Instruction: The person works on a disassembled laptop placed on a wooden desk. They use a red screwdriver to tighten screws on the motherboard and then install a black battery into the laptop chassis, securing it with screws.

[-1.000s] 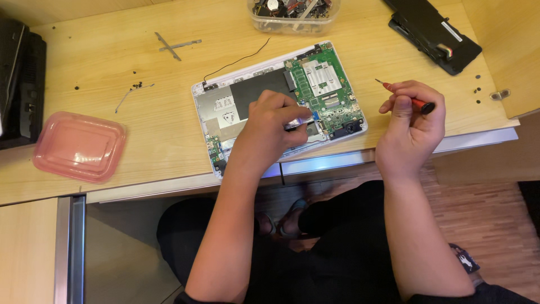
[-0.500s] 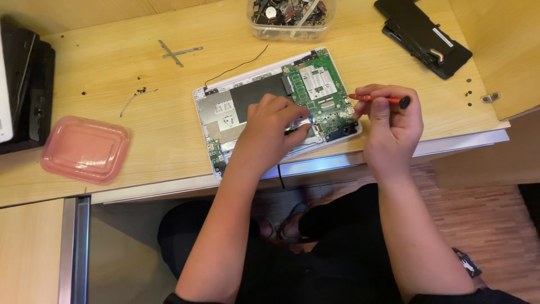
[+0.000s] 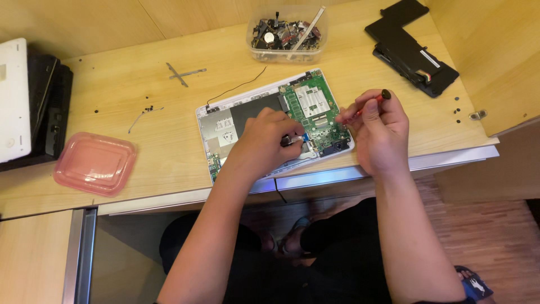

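Observation:
An opened white laptop base (image 3: pixel 222 121) lies on the wooden desk (image 3: pixel 169 152), its green circuit board (image 3: pixel 312 104) exposed. My left hand (image 3: pixel 264 138) rests on the middle of the laptop, fingertips pinching a small part beside the board. My right hand (image 3: pixel 377 124) holds a red-handled screwdriver (image 3: pixel 378 99) with a black cap, its tip down at the board's right edge. A thin black cable (image 3: pixel 239 87) runs off the laptop's back edge.
A clear tub of small parts (image 3: pixel 287 35) stands at the back. A black battery pack (image 3: pixel 413 48) lies back right. A pink lid (image 3: pixel 94 163) sits front left, stacked laptops (image 3: pixel 25 107) at far left. Metal brackets (image 3: pixel 183 73) and loose screws lie about.
My right hand has moved left with the screwdriver, from beside the laptop onto the circuit board's right edge. My left hand has stayed on the laptop.

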